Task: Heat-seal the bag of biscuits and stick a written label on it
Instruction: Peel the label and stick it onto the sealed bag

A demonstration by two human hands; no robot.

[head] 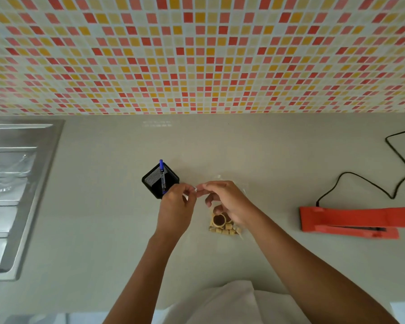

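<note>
Your left hand (177,202) and right hand (222,199) pinch a small white label (195,190) between fingertips just above the bag (225,226) of biscuits lying mid-table, likely peeling it ready to stick, while the sealer (346,222) waits near the right edge and the pen (162,176) stands in its holder (158,181).

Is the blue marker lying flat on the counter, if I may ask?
No, the blue marker stands in the black mesh holder.
</note>
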